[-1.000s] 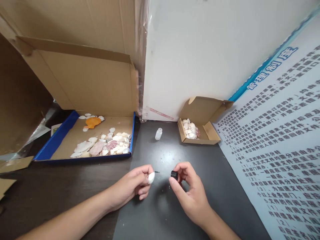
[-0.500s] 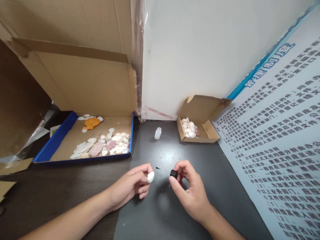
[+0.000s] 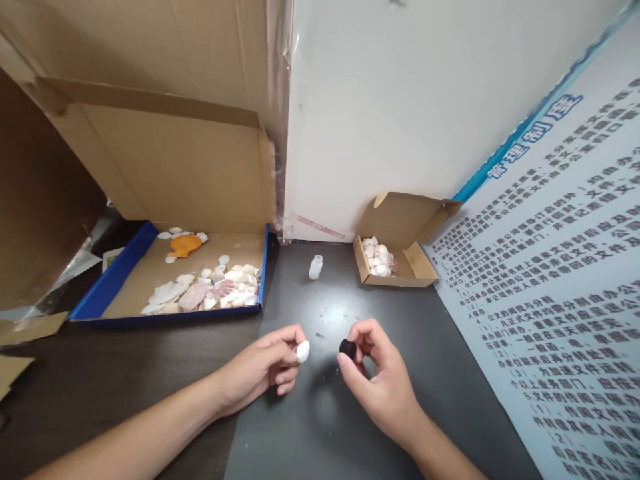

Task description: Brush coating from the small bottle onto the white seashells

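Note:
In the head view, my left hand (image 3: 273,360) pinches a small white seashell (image 3: 303,351) between thumb and fingers. Across from it, my right hand (image 3: 383,373) grips a short black cap (image 3: 347,348) by thumb and fingertips. Shell and cap are apart, both held above the dark grey mat. Whether anything extends from the cap cannot be made out. Beyond the hands, a small whitish translucent bottle (image 3: 315,267) stands upright with no cap on its neck.
At the left, an open blue-edged cardboard box (image 3: 125,287) holds many shells (image 3: 220,290) and an orange scallop shell (image 3: 185,245). A smaller open cardboard box (image 3: 417,267) with pale shells (image 3: 377,257) sits at the back right. A printed poster (image 3: 560,280) borders the right side.
Both hands keep nearly the same place and hold. The cap looks slightly turned, and a small dark mark between the hands now appears fainter. The view has shifted a little.

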A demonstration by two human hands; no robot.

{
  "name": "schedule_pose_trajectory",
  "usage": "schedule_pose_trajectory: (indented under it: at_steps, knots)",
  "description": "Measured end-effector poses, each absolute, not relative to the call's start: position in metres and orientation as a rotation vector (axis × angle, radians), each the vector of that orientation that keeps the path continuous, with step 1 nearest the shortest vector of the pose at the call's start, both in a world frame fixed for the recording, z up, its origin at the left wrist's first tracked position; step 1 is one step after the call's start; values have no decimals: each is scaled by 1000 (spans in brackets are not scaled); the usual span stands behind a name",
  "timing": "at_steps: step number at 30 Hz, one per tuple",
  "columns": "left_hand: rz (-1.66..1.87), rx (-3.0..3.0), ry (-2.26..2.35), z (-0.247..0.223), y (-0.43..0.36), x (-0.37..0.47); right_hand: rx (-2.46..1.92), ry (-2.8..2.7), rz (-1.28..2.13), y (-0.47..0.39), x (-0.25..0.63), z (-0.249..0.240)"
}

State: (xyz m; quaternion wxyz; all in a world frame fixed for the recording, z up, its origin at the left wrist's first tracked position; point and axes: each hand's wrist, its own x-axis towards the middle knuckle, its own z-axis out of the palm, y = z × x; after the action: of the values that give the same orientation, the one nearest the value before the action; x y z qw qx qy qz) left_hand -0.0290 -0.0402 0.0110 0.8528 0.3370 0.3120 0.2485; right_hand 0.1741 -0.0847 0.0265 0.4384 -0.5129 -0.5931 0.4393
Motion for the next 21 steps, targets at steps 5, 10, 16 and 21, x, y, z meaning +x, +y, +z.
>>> schedule_pose_trajectory:
  at_steps: [5, 10, 16, 21]
  knots:
    - [525, 711, 661, 11, -40, -29, -1208, -1453, 1221, -84, 173, 24]
    - [517, 712, 660, 10, -40, -29, -1215, -1433, 1218, -85, 173, 25]
    - [518, 711, 656, 10, -40, -28, -1218, -1423, 1156, -84, 174, 25]
    - [514, 719, 659, 10, -40, -29, -1262, -1469, 1119, -87, 173, 23]
